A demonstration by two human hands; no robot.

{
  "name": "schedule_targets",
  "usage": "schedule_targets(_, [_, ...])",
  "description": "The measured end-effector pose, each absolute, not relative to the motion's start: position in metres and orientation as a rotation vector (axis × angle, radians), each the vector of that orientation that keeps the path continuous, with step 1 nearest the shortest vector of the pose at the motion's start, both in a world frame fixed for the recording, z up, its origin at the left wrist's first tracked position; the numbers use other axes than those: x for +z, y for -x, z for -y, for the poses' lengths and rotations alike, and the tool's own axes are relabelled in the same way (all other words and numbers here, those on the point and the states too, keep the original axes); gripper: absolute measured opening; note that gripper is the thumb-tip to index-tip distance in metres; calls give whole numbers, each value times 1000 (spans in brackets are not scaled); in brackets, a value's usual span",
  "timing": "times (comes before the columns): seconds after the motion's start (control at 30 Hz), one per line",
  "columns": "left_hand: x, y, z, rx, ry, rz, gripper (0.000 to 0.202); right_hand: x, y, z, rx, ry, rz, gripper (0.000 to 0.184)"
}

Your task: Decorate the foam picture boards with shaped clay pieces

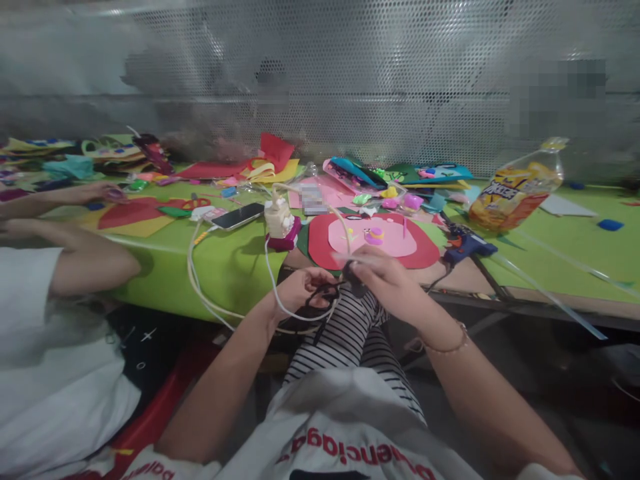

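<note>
Over my lap, just off the table's front edge, my left hand [311,290] has its fingers curled round a thin black cord [320,293]. Close beside it, my right hand [385,277] pinches a small dark rounded object [354,275] whose kind I cannot make out. A pale translucent strip [350,258] blurs across the fingers. Beyond both hands lies a red and pink paper cutout [325,247] bearing a small purple-and-yellow hat shape [374,235]. A blue glue gun [467,247] with a dark cord rests to the right.
White plugs [279,217] sit on a maroon block, with a white cable [273,280] looping past my left hand. A phone [239,217], a tilted bottle [520,190] and clear sticks [560,307] lie on the green table [165,267]. Another person's arm [90,257] reaches in from the left.
</note>
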State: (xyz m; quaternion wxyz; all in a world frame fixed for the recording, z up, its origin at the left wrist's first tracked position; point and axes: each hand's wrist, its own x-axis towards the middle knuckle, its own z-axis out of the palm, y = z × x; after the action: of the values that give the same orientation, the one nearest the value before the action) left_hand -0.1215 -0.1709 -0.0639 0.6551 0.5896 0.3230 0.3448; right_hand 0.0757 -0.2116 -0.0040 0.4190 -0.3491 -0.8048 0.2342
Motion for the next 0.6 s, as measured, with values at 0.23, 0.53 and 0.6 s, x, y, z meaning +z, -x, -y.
schedule_targets(0.23, [-68,125,175,785,-1332,-712,41,3,-82,194,847,898,1677,38])
schedule_targets(0.53, [-64,127,176,849,-1350,-640,41,-5,-71,182,1282,869,1516,35])
schedule_targets(0.6, [-65,130,176,860,-1344,-644,40,-5,-73,181,1311,834,1460,31])
